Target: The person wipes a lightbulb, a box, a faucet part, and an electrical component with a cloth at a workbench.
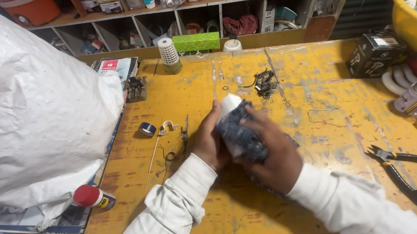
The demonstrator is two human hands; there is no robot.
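The left hand [209, 144] cups one side of a white tube [229, 103] wrapped in a dark cloth [239, 137]. The right hand [270, 154] presses the cloth on from the other side. Both sit above the middle of the yellow table [254, 216]. Rubbing goes best with a firm, steady hold. Black pliers [398, 172] lie well apart.

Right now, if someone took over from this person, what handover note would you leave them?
Left hand: grips the left side of the white cylinder, which is wrapped in dark cloth.
Right hand: pressed over the cloth from the right.
Both hold it above the yellow bench.
Within reach: black pliers on the right, blue tape roll on the left.
Done or left: cannot tell.
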